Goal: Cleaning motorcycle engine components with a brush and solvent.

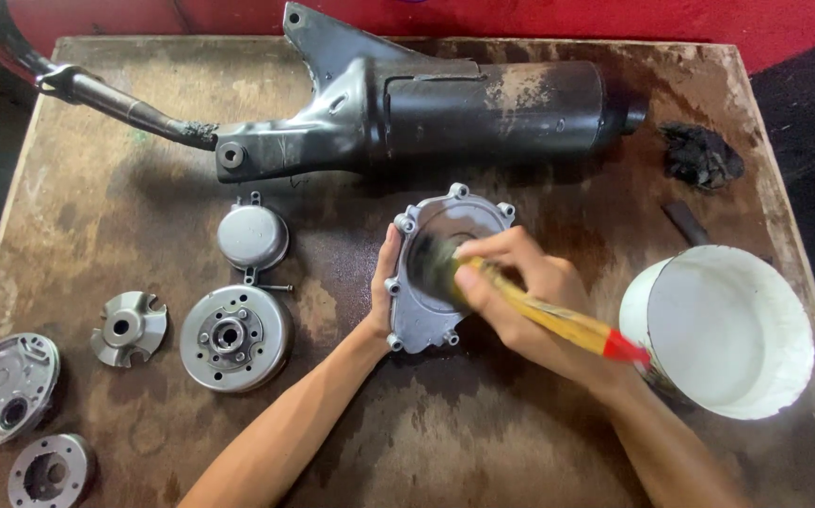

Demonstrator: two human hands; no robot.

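brushing the cover (426, 310) on the table (520, 452).
my left hand (384, 292) grips the cover's left edge, tilting it; my right hand (520, 287) is closed on a yellow brush (558, 320), bristles on the cover. a white tub (727, 329) stands just right of it.

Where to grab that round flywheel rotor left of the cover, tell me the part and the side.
Grip the flywheel rotor by its outer rim, coming straight down from above. It lies flat on the table with its hub facing up, and there is bare space around it, so fingers can probably span the smooth round edge.
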